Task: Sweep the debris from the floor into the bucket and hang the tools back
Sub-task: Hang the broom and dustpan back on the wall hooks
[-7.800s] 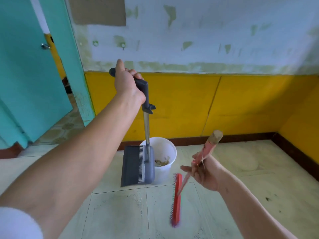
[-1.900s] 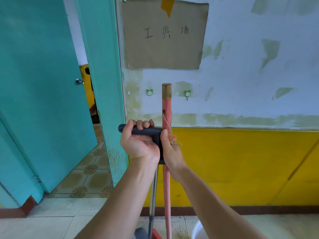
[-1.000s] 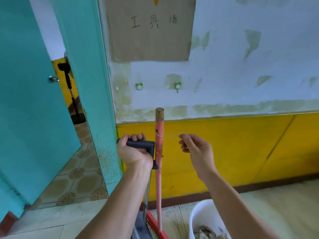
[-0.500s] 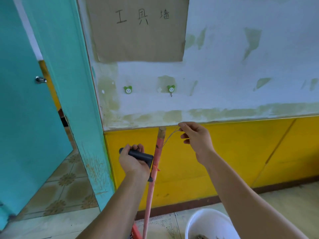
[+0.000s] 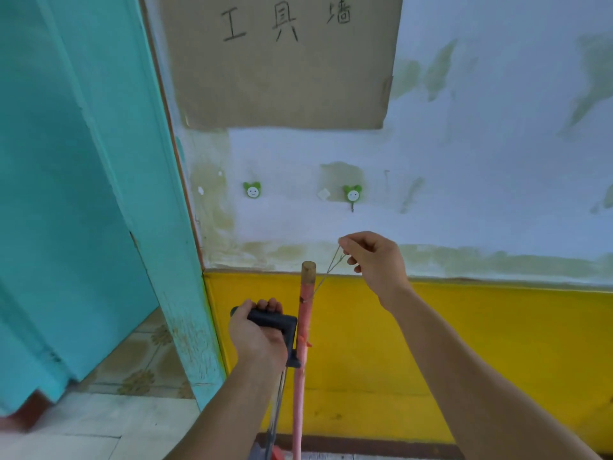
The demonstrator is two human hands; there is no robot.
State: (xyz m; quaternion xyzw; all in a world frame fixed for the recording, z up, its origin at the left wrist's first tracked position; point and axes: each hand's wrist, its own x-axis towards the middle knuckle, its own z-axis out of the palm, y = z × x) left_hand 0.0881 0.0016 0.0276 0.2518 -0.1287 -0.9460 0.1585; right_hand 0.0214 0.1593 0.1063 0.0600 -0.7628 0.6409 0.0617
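Observation:
My left hand [image 5: 257,338] grips the dark grey dustpan handle [image 5: 272,321], whose metal shaft runs down out of view. The pink broom handle [image 5: 303,343] with its wooden tip stands upright right beside that grip. My right hand [image 5: 374,260] pinches the thin string loop [image 5: 326,275] tied near the broom's top and holds it up and to the right. Two green smiley hooks sit on the wall above: the left hook [image 5: 252,190] and the right hook [image 5: 352,194], which is a little above my right hand. The bucket is out of view.
A cardboard sign [image 5: 282,61] with handwritten characters is taped above the hooks. A teal door frame [image 5: 149,194] and open teal door [image 5: 49,194] stand at the left. Yellow wainscot [image 5: 464,343] covers the lower wall. Tiled floor [image 5: 83,426] shows at bottom left.
My right hand has lifted the string loop higher toward the right hook. The broom handle stands more upright. My view has moved closer to the wall, and the bucket has dropped out of sight.

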